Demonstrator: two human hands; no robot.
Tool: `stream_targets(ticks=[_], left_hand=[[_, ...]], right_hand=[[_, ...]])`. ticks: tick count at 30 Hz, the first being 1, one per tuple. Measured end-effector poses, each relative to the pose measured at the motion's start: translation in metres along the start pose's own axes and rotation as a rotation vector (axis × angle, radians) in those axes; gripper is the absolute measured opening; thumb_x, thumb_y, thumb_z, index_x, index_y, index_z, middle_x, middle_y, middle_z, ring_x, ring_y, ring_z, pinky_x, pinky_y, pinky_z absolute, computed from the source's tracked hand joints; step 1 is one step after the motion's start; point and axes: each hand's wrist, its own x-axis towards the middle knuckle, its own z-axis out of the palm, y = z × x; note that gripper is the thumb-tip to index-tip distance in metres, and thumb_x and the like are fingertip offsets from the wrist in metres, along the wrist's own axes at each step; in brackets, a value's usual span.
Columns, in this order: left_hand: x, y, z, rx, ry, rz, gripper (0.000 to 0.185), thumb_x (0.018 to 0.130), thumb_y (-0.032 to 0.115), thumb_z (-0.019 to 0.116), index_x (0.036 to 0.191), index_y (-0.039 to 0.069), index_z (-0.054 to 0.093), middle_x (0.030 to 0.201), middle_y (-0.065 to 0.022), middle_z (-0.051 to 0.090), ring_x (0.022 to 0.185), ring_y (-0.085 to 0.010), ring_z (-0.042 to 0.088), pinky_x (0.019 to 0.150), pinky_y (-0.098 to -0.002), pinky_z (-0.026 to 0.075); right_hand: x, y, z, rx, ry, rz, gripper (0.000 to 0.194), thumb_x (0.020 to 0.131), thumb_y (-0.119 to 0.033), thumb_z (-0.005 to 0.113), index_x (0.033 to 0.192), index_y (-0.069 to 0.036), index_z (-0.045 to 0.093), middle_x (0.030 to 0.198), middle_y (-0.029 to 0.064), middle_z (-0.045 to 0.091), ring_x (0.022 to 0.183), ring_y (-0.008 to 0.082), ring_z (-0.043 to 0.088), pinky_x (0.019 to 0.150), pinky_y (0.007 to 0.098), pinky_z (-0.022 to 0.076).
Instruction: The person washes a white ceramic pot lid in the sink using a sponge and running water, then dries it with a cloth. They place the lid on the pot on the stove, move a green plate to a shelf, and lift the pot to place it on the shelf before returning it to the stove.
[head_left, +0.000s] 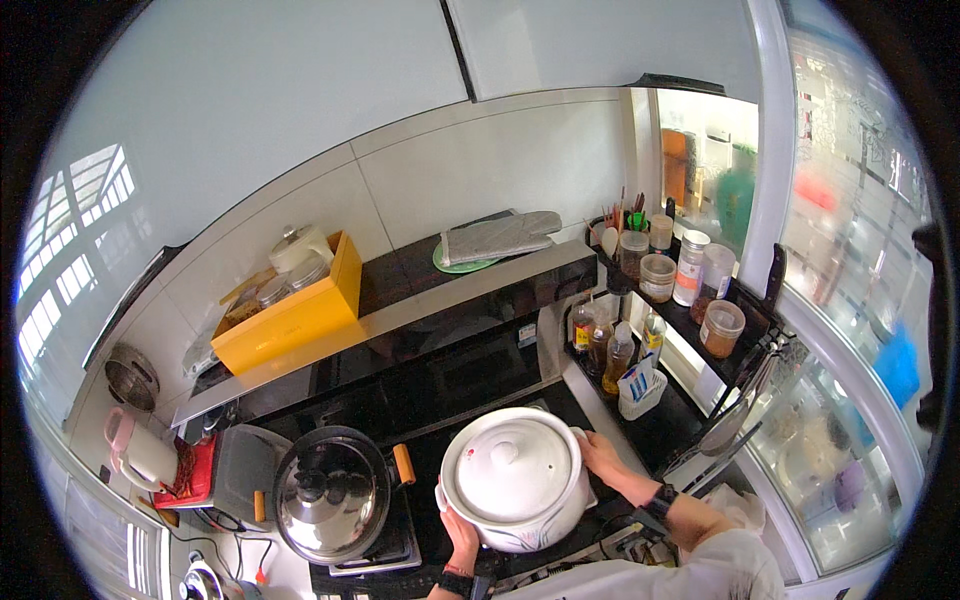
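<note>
A white lidded ceramic pot (534, 529) with a painted leaf pattern is gripped by its two side handles. My left hand (459, 534) holds the left handle, and my right hand (600, 456) has the right one. The round-knobbed lid (513, 478) sits on top of the pot. Beneath is a black stovetop (574, 409); the pot hides whether its base touches the burner. To the left, a dark wok (386, 480) with wooden handles stands on the other burner under a shiny steel lid (330, 510).
A black two-tier rack (660, 420) with spice jars, bottles and a white basket (643, 395) stands at right. Behind, a yellow box (289, 322) and a grey oven mitt (502, 236) rest on the ledge. A dark appliance (244, 472) and cables (244, 551) lie left.
</note>
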Motion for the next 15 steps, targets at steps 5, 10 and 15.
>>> stream_targets(ticks=[5,10,15], left_hand=[[-0.011,0.07,0.021,-0.392,-0.211,0.07,0.073,0.097,0.059,0.022,0.144,0.004,0.029,0.141,-0.0142,0.042,0.127,-0.0256,0.044,0.105,-0.0371,0.037],[0.0,0.179,0.043,-0.42,-0.272,-0.13,0.072,0.098,0.058,0.011,0.149,0.008,0.014,0.15,-0.0119,0.028,0.139,-0.0249,0.027,0.115,-0.0381,0.022],[0.028,0.258,0.065,-0.375,-0.392,-0.164,0.063,0.102,0.05,0.022,0.147,0.006,0.021,0.145,-0.01,0.036,0.131,-0.0195,0.036,0.109,-0.0348,0.031]], right_hand=[[-0.037,-0.071,-0.067,-0.052,-0.056,0.019,0.043,0.096,-0.035,0.047,0.108,0.004,0.061,0.088,0.0156,0.066,0.079,0.0224,0.063,0.066,0.035,0.0491],[-0.086,-0.152,-0.123,0.374,0.034,0.023,0.042,0.094,-0.043,0.049,0.109,-0.005,0.061,0.078,-0.0018,0.054,0.059,0.0059,0.04,0.05,0.0203,0.0304],[-0.131,-0.207,-0.167,0.394,0.082,-0.158,0.048,0.09,-0.06,0.047,0.085,-0.014,0.06,0.066,-0.0079,0.049,0.05,0.0024,0.035,0.043,0.019,0.0174]])
